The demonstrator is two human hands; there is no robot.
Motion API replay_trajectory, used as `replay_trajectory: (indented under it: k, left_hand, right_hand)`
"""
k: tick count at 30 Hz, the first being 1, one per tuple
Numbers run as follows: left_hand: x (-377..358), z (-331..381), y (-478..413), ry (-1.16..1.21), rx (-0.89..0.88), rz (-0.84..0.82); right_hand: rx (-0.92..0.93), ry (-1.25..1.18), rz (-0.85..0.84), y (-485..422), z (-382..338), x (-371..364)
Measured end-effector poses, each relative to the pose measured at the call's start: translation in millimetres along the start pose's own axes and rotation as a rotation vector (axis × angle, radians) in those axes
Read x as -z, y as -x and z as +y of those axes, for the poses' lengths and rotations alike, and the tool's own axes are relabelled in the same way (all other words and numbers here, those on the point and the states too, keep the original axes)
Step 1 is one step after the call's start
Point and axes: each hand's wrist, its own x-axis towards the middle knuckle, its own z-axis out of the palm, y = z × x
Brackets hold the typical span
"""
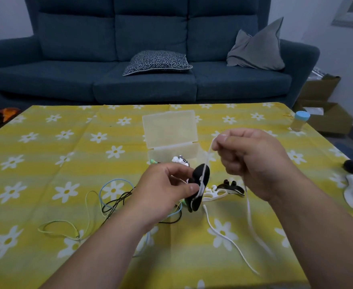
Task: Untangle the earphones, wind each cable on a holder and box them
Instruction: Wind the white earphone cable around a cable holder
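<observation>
1. Head view: the left hand pinched a black holder above the table, just in front of the open box. The right hand pinched the white cable, drawn taut from holder to fingers.
2. Risk: slackened tension would probably let the few turns slip off the holder. The long tail on the cloth could catch the spare holders beside it.
3. Surface: a yellow flowered tablecloth, with loose cables tangled at left.
4. Room: a blue sofa with two cushions stood behind.
</observation>
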Motion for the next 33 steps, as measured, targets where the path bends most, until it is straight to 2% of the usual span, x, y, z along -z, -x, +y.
replay_trajectory:
  k: [5, 8, 11, 13, 15, 17, 19, 24, 33]
  left_hand:
    - [-3.3, 4.9, 3.9, 0.183, 0.022, -0.102]
    - [-5.9, 10.7, 7.3, 0.266, 0.047, -0.165]
    - [-8.0, 15.4, 10.4, 0.379, 0.064, -0.231]
    - [-7.7, 18.0, 10.6, 0.478, 0.061, -0.219]
    - [-5.8, 18.5, 7.8, 0.531, 0.036, -0.138]
    - [-1.5, 17.3, 3.6, 0.536, -0.011, -0.028]
    - [3.8, 16.5, 0.7, 0.527, -0.042, 0.075]
    - [12.2, 14.2, -4.5, 0.564, -0.009, 0.187]
    - [10.7, 9.4, -6.0, 0.582, 0.058, 0.228]
  right_hand:
    - [-0.041, -0.080, 0.151, -7.1, 6.3, 6.4]
    - [-0.063, -0.057, 0.173, -8.5, 10.2, 5.7]
    - [-0.160, -0.023, 0.168, -10.5, 18.8, 4.4]
    - [-0.234, 0.028, 0.176, -12.1, 27.1, 2.0]
    - [-0.282, 0.169, 0.180, -13.2, 34.8, -1.5]
    - [-0.321, 0.353, 0.142, -12.5, 40.6, -4.8]
    - [-0.347, 0.446, 0.036, -9.9, 45.0, -8.5]
    - [-0.312, 0.406, -0.222, -2.4, 42.3, -17.2]
    - [-0.293, 0.365, -0.355, 5.3, 36.9, -18.3]
